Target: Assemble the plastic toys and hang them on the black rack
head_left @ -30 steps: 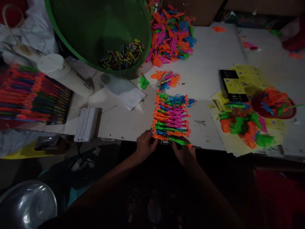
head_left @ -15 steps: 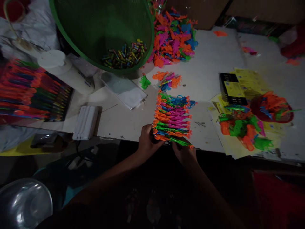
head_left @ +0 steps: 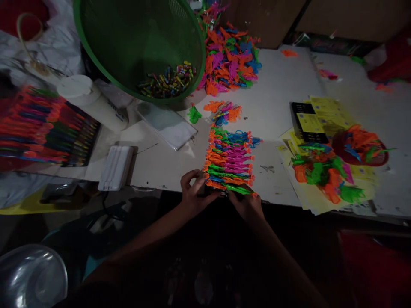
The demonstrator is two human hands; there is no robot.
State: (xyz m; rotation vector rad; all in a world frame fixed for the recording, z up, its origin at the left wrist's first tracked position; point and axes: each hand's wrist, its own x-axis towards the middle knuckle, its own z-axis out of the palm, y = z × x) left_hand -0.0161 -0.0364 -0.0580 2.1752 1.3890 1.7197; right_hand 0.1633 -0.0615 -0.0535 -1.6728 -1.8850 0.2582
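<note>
Head view, item list:

- Row of plastic pcs: bright orange, pink, green, blue; side by side at near edge of worktop, btwn your two hands.
- L hand: fingers part-curled at row's near L corner, by an orange round end; whether they grip, you can't tell from here.
- R hand: fingers tucked under near R side, by green pc; fingertips hidden, grip can't be told.

Handling (est.): each pc v. light, thin, slightly springy; smooth, so may slip. Row looks like separate pcs, prob. splays or skews if you squeeze one end only. Narrow mid-parts likely bend first.

Hold pts (est.): take both ends, L + R, just inside round ends; thumbs near side, fingers under; even, gentle pressure. Avoid pinching mid-row.
</note>
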